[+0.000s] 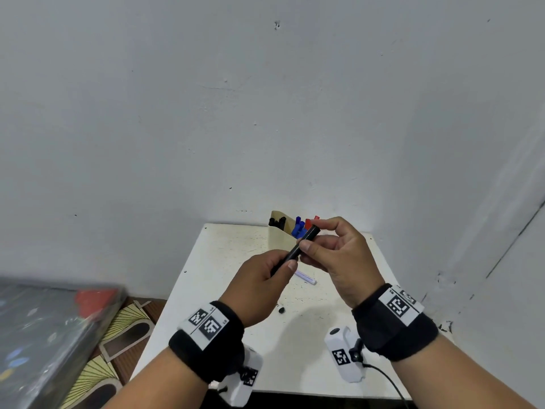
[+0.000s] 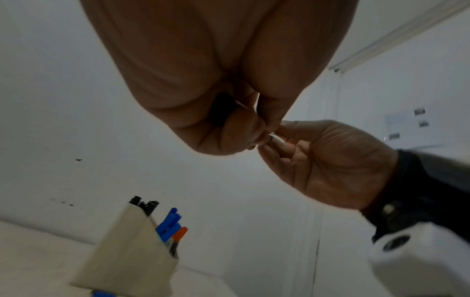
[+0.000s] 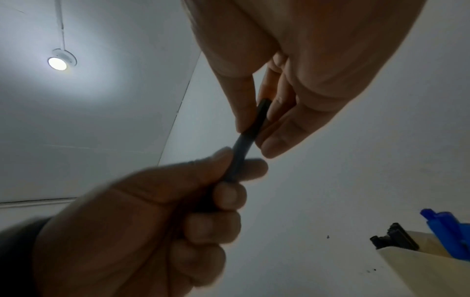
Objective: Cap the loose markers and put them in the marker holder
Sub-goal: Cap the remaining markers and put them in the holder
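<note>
A black marker (image 1: 298,248) hangs above the white table (image 1: 224,261), held by both hands. My left hand (image 1: 265,278) grips its lower barrel in a fist. My right hand (image 1: 330,246) pinches the upper end, its black cap (image 1: 309,234), between thumb and fingers. In the right wrist view the black marker (image 3: 244,138) runs from the left fist (image 3: 157,221) up into the right fingers (image 3: 277,128). The beige marker holder (image 1: 278,231) stands at the table's far edge with black, blue and red markers in it. A white marker (image 1: 305,277) lies on the table beneath the hands.
A small black cap (image 1: 281,310) lies on the table near my left wrist. The wall stands close behind the holder and to the right. A dark patterned object (image 1: 44,335) lies at lower left over a patterned floor.
</note>
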Demonstrator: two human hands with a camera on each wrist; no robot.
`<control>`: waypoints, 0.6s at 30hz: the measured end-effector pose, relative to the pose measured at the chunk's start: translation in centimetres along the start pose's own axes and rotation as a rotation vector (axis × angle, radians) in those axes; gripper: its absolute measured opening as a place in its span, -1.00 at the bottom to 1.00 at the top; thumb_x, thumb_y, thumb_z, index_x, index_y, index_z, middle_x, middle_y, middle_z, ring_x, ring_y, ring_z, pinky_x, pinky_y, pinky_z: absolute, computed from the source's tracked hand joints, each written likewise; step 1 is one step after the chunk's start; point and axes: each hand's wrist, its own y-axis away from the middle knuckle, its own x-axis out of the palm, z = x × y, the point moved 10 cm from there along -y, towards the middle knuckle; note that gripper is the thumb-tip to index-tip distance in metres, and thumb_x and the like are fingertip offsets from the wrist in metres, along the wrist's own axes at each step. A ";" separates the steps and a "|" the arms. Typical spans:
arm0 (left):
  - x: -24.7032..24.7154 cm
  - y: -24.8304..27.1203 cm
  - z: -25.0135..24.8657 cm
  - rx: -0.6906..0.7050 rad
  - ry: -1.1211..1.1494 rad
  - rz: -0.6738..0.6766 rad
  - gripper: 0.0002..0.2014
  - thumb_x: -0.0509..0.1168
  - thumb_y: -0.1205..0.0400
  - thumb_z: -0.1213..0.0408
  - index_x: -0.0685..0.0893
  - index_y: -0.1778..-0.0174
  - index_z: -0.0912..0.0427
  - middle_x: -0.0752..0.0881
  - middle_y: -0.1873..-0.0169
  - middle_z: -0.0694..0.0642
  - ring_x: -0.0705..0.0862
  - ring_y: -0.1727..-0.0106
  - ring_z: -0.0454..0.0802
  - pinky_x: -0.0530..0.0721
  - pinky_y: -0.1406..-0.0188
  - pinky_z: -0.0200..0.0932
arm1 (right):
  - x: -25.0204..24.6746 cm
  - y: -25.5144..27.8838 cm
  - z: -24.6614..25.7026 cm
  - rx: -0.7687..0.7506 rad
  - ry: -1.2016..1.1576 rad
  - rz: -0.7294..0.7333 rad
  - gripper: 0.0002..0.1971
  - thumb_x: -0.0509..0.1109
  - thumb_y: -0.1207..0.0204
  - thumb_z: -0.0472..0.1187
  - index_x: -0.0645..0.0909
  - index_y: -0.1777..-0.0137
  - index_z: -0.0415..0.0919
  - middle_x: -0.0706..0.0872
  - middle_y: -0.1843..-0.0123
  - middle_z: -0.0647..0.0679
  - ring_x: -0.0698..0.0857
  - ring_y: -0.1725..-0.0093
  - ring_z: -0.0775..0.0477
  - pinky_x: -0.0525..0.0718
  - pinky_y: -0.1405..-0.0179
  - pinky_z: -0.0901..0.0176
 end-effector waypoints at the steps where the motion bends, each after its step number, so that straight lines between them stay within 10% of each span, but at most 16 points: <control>1: 0.1 -0.3 1.0 -0.043 0.038 0.013 -0.83 0.28 -0.79 0.04 0.78 -0.09 -0.06 0.66 0.36 -0.05 0.61 0.38 -0.16 0.56 0.30 -0.21 | -0.3 -0.5 0.1 0.003 0.037 -0.016 -0.67 0.57 -0.53 -0.43 0.64 -0.24 -0.22 0.84 0.13 -0.39 0.87 0.06 -0.35 0.83 -0.14 -0.27; 4: -0.8 -0.7 5.4 -0.231 0.099 -0.048 -0.70 0.27 -0.75 -0.15 0.76 -0.22 -0.09 0.81 0.08 0.01 0.81 0.13 -0.09 0.67 0.12 -0.17 | -1.8 -2.7 0.8 -0.025 0.125 -0.118 -0.68 0.58 -0.53 -0.40 0.66 -0.20 -0.11 0.86 0.14 -0.28 0.88 0.09 -0.29 0.86 -0.08 -0.16; 8: -1.9 -0.6 12.6 -0.418 -0.094 -0.097 -0.66 0.23 -0.73 -0.02 0.75 0.12 0.16 0.83 0.18 0.07 0.81 0.10 0.13 0.79 -0.05 0.14 | -3.7 -7.5 2.6 -0.144 0.324 -0.263 -0.74 0.52 -0.58 -0.33 0.67 -0.18 0.00 0.87 0.16 -0.11 0.87 0.16 -0.10 0.84 0.15 0.16; 15: 0.3 -1.7 20.3 -0.543 -0.168 0.036 -0.65 0.23 -0.49 0.06 0.71 0.27 0.31 0.83 0.23 0.27 0.82 0.16 0.28 0.80 0.11 0.19 | -1.6 -18.6 -0.5 -0.217 0.695 -0.272 -0.78 0.45 -0.61 -0.28 0.68 -0.14 0.06 0.77 -0.01 0.10 0.78 0.08 0.16 0.66 0.11 0.51; 18: 1.1 -2.4 21.8 -0.565 -0.167 0.066 -0.67 0.24 -0.53 0.09 0.70 0.28 0.31 0.82 0.26 0.27 0.80 0.21 0.28 0.79 0.16 0.20 | 0.4 -22.4 -3.1 -0.212 0.845 -0.204 -0.78 0.38 -0.64 -0.29 0.67 -0.20 0.01 0.79 -0.05 0.00 0.77 0.00 -0.01 0.74 -0.07 0.20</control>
